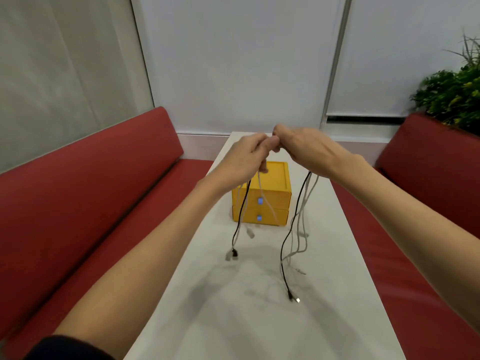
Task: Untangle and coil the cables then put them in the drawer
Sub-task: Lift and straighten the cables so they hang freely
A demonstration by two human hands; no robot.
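Head view — left hand (pixel 246 157) and right hand (pixel 307 152) pinch cables (pixel 300 201), grip closed — strands hang vertically.

Left hand (pixel 248 155) and right hand (pixel 307 150) hide the cables' (pixel 301 196) upper stretch.

Yellow drawer box (pixel 270 193), mixed black and white cables (pixel 302 211), red benches (pixel 78 190).
Drawer box plain yellow all over, handles (pixel 260 201) pale blue; table (pixel 259 320) plain white; benches solid red; plant (pixel 452 100) green with yellowish tips; sleeve (pixel 65 346) dark; wall (pixel 233 61) off-white.
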